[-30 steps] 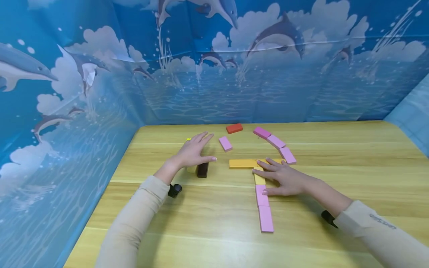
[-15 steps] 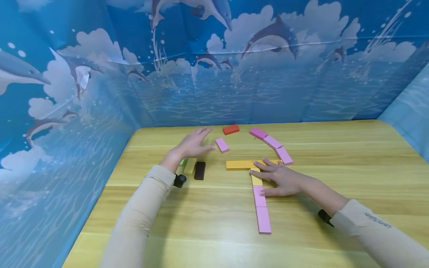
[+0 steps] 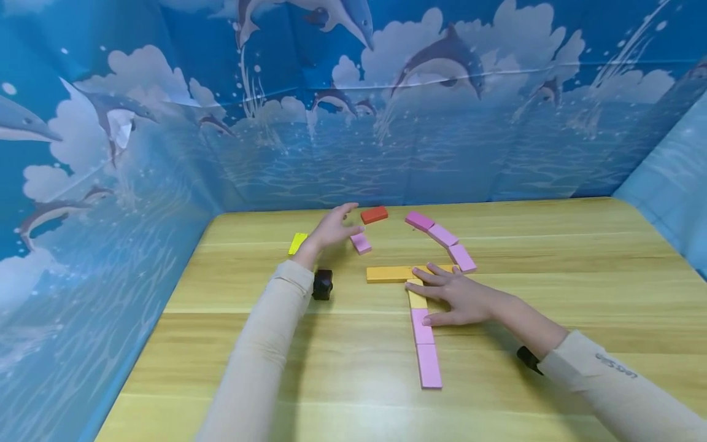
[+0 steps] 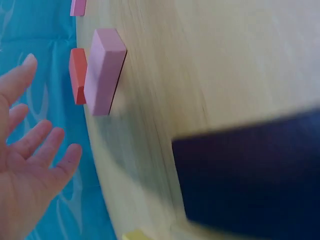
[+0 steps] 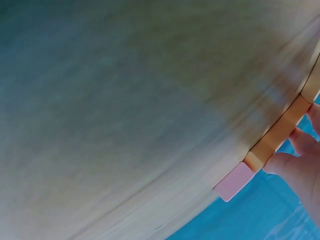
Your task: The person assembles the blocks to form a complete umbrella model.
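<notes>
My left hand [image 3: 334,229], fingers spread and holding nothing, is above the far left part of the table. Just under its thumb lies a loose pink block [image 3: 361,244], partly hidden; a red block [image 3: 374,215] lies beyond. In the left wrist view the hand [image 4: 30,160] appears beside the pink block [image 4: 104,72], apart from it. My right hand [image 3: 458,296] rests with extended fingers on the orange bar [image 3: 388,274] and the column below it. That column has a yellow block [image 3: 418,299] on top and two pink blocks [image 3: 428,366] beneath.
Three pink blocks [image 3: 442,236] form a slanting row right of the back middle. A bright yellow block [image 3: 297,243] lies left of my left wrist. A dark block [image 3: 324,275] is partly covered by the wrist camera. A dolphin-printed curtain [image 3: 331,166] borders the table's back edge.
My left hand has moved right and farther back, from over the dark block to the loose pink one. The right hand stays on the blocks. The head view has shifted slightly.
</notes>
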`<state>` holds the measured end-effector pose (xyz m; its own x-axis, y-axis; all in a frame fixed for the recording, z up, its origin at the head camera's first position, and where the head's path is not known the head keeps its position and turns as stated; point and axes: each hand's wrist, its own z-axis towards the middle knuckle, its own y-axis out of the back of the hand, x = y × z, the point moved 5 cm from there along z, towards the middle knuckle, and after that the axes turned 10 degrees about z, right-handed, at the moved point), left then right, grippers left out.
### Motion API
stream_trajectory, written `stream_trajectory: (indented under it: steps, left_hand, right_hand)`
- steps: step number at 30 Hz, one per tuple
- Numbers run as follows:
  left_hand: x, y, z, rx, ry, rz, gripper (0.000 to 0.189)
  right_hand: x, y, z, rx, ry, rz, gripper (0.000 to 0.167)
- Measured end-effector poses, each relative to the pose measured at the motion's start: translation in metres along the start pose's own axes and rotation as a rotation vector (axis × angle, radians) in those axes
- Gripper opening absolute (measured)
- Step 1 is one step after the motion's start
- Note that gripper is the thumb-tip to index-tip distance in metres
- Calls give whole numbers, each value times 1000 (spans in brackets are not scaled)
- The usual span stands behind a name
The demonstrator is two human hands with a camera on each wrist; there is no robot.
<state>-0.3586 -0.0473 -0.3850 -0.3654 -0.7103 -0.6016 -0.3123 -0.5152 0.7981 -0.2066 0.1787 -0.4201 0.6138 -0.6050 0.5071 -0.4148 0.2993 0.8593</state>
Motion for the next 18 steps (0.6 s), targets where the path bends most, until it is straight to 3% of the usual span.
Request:
stream_trajectory:
  steps: [9,18]
  left_hand:
    - [2,-10,21,-102,79,-43,60]
    - [0,-23,34,-159,148,41,57]
  right_hand:
    - [-4,4,2,7,-11,-22,71]
    - [0,-1,-1,-11,7,-2,70]
